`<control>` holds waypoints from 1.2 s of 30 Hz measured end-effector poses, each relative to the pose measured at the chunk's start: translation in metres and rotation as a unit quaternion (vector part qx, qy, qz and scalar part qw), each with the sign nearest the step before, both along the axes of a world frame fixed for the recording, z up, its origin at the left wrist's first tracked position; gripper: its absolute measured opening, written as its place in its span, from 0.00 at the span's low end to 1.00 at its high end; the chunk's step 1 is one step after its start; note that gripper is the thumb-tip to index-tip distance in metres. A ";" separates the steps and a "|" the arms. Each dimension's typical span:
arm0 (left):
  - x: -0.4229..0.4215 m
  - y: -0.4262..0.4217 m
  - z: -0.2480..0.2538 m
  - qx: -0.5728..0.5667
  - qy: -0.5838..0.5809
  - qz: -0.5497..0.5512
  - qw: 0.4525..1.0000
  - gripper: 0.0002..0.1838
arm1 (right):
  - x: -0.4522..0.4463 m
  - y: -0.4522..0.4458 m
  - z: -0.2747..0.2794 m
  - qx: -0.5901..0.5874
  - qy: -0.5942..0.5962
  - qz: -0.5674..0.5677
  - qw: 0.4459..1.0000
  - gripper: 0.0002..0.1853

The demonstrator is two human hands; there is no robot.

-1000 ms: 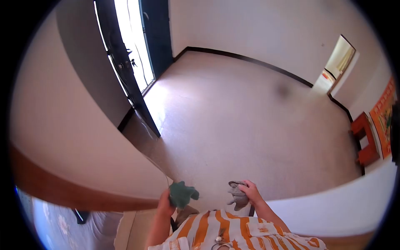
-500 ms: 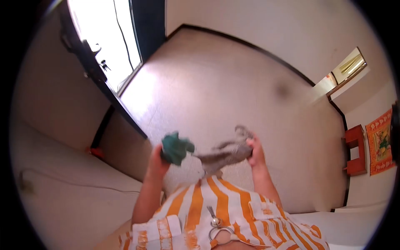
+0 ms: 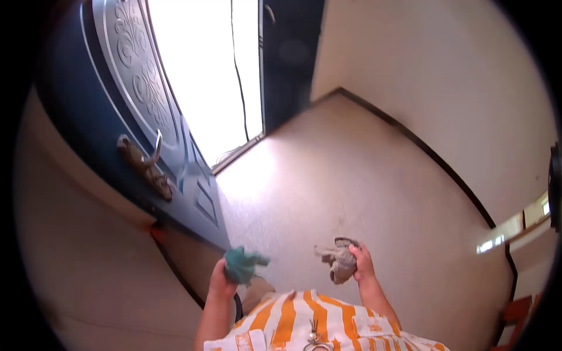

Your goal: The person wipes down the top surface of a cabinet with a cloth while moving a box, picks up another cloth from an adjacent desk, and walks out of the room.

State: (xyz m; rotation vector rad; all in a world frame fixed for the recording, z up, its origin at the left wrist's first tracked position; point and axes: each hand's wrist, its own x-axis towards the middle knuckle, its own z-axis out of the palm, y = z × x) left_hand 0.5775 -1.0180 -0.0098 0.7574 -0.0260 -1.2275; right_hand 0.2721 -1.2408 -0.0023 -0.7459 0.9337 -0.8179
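Note:
Crumpled in my left hand [image 3: 219, 282] is a green cloth [image 3: 241, 266], its loose end sticking out to the right. My right hand [image 3: 363, 264] grips a bunched grey-brown cloth [image 3: 339, 261], its folds hanging toward the middle. Both hands are held in front of my body at about waist height, apart from each other. The fingers of my left hand are mostly hidden behind the green cloth.
A dark blue door [image 3: 202, 196] with a metal handle [image 3: 146, 167] stands open on the left. Bright light comes through the doorway [image 3: 205, 70], where a cable hangs. Pale floor [image 3: 328, 187] meets a wall with dark skirting. A red piece of furniture [image 3: 518, 310] stands at lower right.
My view has turned toward the doorway and moved closer to the door, whose decorated face now shows. The grey-brown cloth, stretched toward the middle before, is now bunched near my right hand.

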 end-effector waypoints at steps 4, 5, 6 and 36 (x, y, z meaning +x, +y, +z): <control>0.058 -0.035 -0.048 0.080 0.043 0.073 0.993 0.24 | 0.062 -0.087 -0.032 -0.058 0.019 0.060 0.996 0.12; 0.071 -0.048 -0.053 0.083 0.066 0.083 0.991 0.24 | 0.075 -0.102 -0.037 -0.081 0.040 0.076 0.993 0.11; 0.083 -0.064 -0.056 0.080 0.064 0.087 0.991 0.24 | 0.086 -0.116 -0.035 -0.107 0.076 0.068 0.989 0.09; 0.211 -0.351 -0.123 -0.042 -0.090 0.191 0.976 0.26 | 0.320 -0.453 -0.088 -0.181 -0.069 0.338 0.921 0.21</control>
